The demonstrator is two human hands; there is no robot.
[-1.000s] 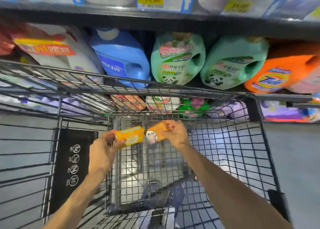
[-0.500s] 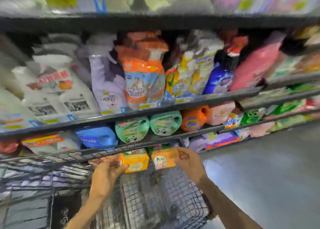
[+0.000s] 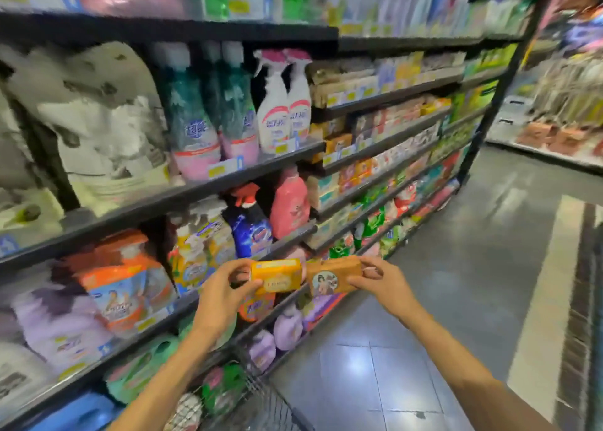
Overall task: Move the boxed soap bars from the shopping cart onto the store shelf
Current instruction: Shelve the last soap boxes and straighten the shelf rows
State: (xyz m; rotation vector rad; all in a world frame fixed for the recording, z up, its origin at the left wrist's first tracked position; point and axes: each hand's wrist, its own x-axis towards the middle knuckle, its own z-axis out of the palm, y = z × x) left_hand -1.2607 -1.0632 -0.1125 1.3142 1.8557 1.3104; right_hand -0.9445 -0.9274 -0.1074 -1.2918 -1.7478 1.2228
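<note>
The left hand [image 3: 222,295] is curled round a yellow boxed soap bar [image 3: 276,275], thumb under its near edge and fingers over the top. The right hand [image 3: 380,284] pinches a darker orange boxed soap bar [image 3: 332,276] by its right end; that box has a round picture on its face. The two boxes are held side by side at about the same height, their inner ends almost touching, out in the air in front of the shelving and not resting on any shelf.

Below the forearms, the wire rim of the shopping cart [image 3: 261,401] shows at the bottom edge, pushed close against the lowest shelves. Just behind it sit purple refill pouches [image 3: 287,329] and green detergent jugs [image 3: 140,368].

Directly behind the left hand is a shelf of orange-and-white pouches [image 3: 120,287] and a dark blue spray bottle [image 3: 249,225] beside a pink bottle [image 3: 290,202]. One shelf up stand white spray bottles with pink caps [image 3: 284,104] and teal bottles [image 3: 192,117], with big white bags [image 3: 98,111] to their left.

Farther along to the right, the next bay of the store shelf [image 3: 385,143] holds rows of small boxes in orange, yellow and tan, too blurred to read. Beyond, the grey tiled aisle floor [image 3: 489,235] runs to another rack [image 3: 564,104] at the far end.
</note>
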